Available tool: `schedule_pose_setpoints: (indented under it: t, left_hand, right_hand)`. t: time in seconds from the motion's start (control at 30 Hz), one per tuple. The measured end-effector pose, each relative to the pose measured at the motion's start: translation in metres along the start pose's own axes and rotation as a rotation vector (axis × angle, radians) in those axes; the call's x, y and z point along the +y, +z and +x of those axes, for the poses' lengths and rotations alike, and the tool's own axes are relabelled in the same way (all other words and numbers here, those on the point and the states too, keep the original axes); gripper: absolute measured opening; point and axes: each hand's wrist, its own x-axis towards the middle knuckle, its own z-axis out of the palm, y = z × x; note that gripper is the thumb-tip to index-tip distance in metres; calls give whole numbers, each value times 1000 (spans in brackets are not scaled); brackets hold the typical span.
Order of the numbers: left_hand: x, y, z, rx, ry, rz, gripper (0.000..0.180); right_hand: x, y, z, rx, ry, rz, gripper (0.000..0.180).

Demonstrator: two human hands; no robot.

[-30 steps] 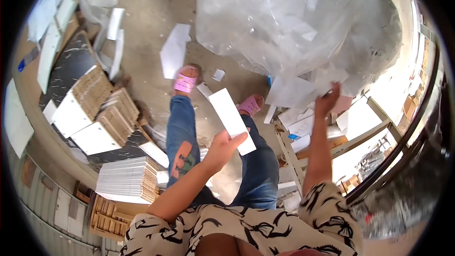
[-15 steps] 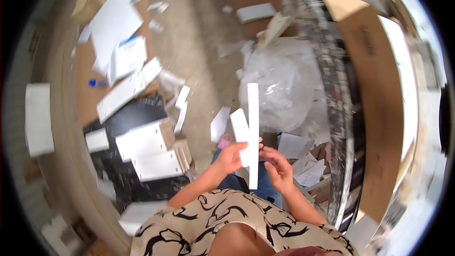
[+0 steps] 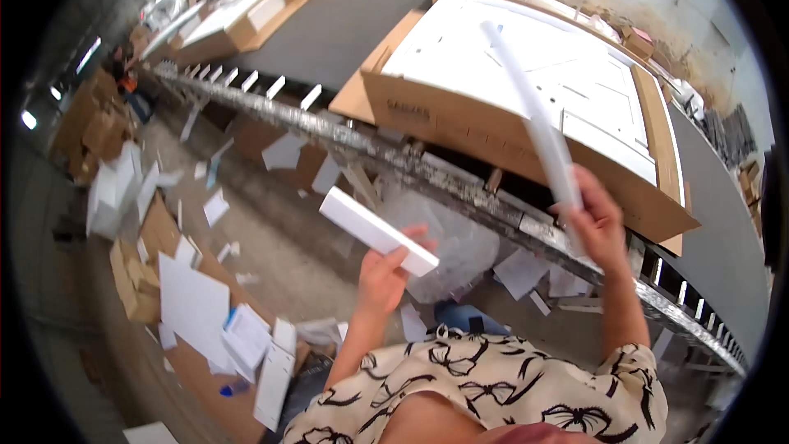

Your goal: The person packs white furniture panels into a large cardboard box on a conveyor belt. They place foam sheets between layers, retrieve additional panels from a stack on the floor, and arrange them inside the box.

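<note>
My left hand (image 3: 383, 278) grips a short white foam block (image 3: 360, 226) near its lower right end, above the floor. In my right hand (image 3: 598, 218) is a long, thin white foam strip (image 3: 534, 111), held by its lower end and slightly blurred. The strip's upper end reaches over an open, shallow cardboard box (image 3: 468, 130). White panels (image 3: 448, 33) with small holes lie inside that box. Its near wall is just beyond my right hand.
The box rests on a grey conveyor belt (image 3: 308, 37) with a worn metal side rail (image 3: 386, 148). Another cardboard package (image 3: 234, 25) is farther left. Clear plastic sheeting (image 3: 460, 251) sits below the rail. White scraps and a large white sheet (image 3: 193, 300) litter the floor at left.
My view has swung right and up toward the conveyor. The block and strip, earlier together at my left hand, are now apart; my right hand has taken the strip and raised it over the box.
</note>
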Motion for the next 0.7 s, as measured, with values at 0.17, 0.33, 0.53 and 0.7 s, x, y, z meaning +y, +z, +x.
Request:
schedule_pose_setpoints:
  t: [0.17, 0.33, 0.53, 0.7]
  left_hand:
    - [28, -37, 34, 321, 20, 373, 25]
    - [85, -62, 71, 473, 237, 579, 26]
    - [136, -42, 158, 211, 209, 787, 38]
    - [113, 49, 253, -261, 5, 951, 39]
  right_hand:
    - [2, -115, 57, 406, 95, -356, 49]
    - [31, -166, 104, 327, 122, -686, 53]
    - [92, -252, 128, 218, 275, -948, 55]
    - [118, -295, 149, 164, 521, -1233, 55]
